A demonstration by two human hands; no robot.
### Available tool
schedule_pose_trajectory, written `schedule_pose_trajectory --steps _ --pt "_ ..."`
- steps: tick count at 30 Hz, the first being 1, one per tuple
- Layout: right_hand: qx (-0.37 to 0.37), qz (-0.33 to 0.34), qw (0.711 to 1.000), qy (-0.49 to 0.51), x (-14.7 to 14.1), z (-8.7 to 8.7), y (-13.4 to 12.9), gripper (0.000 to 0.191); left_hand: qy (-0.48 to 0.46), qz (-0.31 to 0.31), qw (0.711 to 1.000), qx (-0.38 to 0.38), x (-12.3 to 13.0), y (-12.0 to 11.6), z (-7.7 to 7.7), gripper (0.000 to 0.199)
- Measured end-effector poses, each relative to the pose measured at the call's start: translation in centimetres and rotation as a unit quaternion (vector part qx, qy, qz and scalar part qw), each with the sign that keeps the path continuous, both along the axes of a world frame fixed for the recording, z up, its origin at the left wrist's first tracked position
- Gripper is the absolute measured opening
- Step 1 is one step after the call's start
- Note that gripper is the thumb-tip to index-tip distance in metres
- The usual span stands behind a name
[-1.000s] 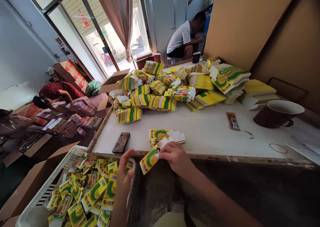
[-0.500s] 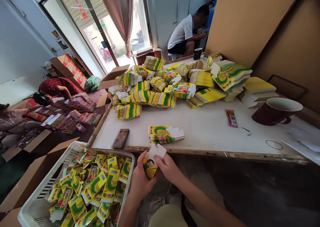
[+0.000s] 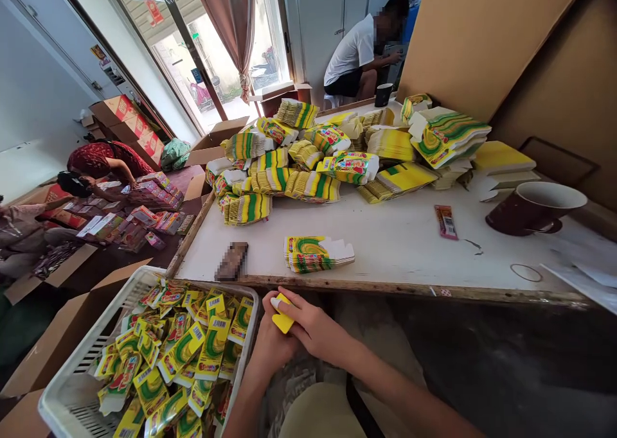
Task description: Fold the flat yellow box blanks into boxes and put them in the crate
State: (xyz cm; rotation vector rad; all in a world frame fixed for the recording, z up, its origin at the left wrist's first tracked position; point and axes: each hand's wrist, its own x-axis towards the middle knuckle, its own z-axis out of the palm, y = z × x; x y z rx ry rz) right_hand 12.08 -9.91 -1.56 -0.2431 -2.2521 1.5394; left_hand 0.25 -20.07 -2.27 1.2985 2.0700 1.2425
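Both hands meet just below the table's front edge, around a small yellow box. My left hand wraps it from the left and below. My right hand closes on it from the right, with the thumb on its top end. Fingers hide most of the box. Beyond them, a small stack of flat yellow-green cartons lies near the table edge. At the lower left, a white basket holds several yellow boxes.
Bundles of flat cartons are heaped across the back of the table. A blurred dark object, a small packet and a dark mug stand or lie on it. One person sits behind; others are at left.
The white flaps at the carton's open end no longer show; a yellow end faces up. My right hand has moved left and closed over it, nearer my left hand.
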Motion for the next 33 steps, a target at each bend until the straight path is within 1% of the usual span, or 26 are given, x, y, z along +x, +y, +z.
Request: schedule_pose_trajectory --steps 2,3,5,6,8,11,14,16,18,21,22,23,25,26,27,28,29,30,31,32,33 --pt "0.013 -0.031 0.999 0.018 -0.3 -0.8 0.5 0.049 -0.01 0.044 0.999 0.002 0.0 -0.1 -0.5 0.059" --pt "0.016 -0.05 0.998 0.028 -0.5 -1.3 0.8 0.049 -0.001 0.065 0.998 -0.002 0.0 -0.2 -0.6 0.062" --pt "0.024 -0.074 0.996 0.037 -0.6 -2.0 1.4 0.047 0.028 0.086 0.996 -0.022 -0.4 -0.5 -0.6 0.058" --pt "0.031 -0.071 0.997 0.029 -0.5 -2.1 1.7 0.046 0.04 0.086 0.995 -0.034 -0.6 -0.7 -0.5 0.056" --pt "0.052 -0.037 0.998 -0.012 -0.3 -2.0 2.1 0.042 0.046 0.072 0.995 -0.058 -0.9 -1.1 -0.3 0.051" --pt "0.068 0.005 0.995 -0.071 0.4 -1.3 2.6 0.035 0.009 0.05 0.996 -0.077 -1.2 -1.6 0.2 0.049" --pt "0.057 0.048 0.995 -0.065 0.9 -0.5 3.4 0.026 -0.02 0.019 0.995 -0.091 -1.2 -2.0 0.7 0.047" --pt "0.048 0.07 0.994 -0.069 1.1 -0.1 3.8 0.022 -0.006 -0.002 0.995 -0.096 -1.2 -2.2 1.0 0.048" --pt "0.041 0.046 0.995 -0.083 0.9 0.2 3.6 0.021 0.02 -0.006 0.996 -0.089 -1.2 -2.2 1.1 0.048" --pt "0.016 -0.027 0.997 -0.073 0.1 -0.1 2.2 0.019 0.058 0.023 0.995 -0.073 -0.9 -2.1 1.3 0.051" --pt "0.004 -0.037 0.998 -0.059 -0.1 -0.3 1.7 0.021 0.061 0.029 0.995 -0.072 -0.8 -2.1 1.4 0.052" --pt "-0.009 -0.034 0.998 -0.043 -0.3 -0.6 1.3 0.027 0.058 0.03 0.995 -0.071 -0.8 -2.2 1.5 0.053" --pt "-0.027 -0.009 1.0 -0.01 -0.6 -0.9 1.2 0.048 0.036 0.025 0.996 -0.075 -1.3 -2.8 1.8 0.055" --pt "-0.032 -0.008 0.999 0.007 -0.6 -1.0 1.7 0.059 0.03 0.029 0.996 -0.084 -2.0 -3.4 2.0 0.055" --pt "-0.033 -0.022 0.999 0.022 -0.5 -1.0 2.5 0.065 0.036 0.041 0.994 -0.099 -3.0 -4.2 2.2 0.055" --pt "-0.024 -0.058 0.998 0.032 -0.4 -0.9 3.6 0.065 0.058 0.063 0.989 -0.121 -4.2 -5.3 2.3 0.055" --pt "-0.009 -0.112 0.993 0.037 -0.3 -0.8 5.0 0.059 0.094 0.09 0.98 -0.148 -5.6 -6.5 2.4 0.057" --pt "0.026 -0.17 0.985 0.028 -0.2 -0.8 6.6 0.05 0.146 0.121 0.966 -0.177 -7.2 -7.7 2.5 0.06" --pt "0.074 -0.233 0.97 0.011 -0.2 -0.8 8.1 0.04 0.201 0.163 0.945 -0.201 -8.6 -9.0 2.5 0.068" --pt "0.122 -0.275 0.953 -0.018 -0.3 -0.9 9.6 0.036 0.238 0.199 0.926 -0.216 -9.9 -10.1 2.4 0.078" --pt "0.165 -0.296 0.939 -0.06 -0.4 -1.1 10.8 0.035 0.256 0.224 0.913 -0.224 -10.9 -11.0 2.2 0.082"
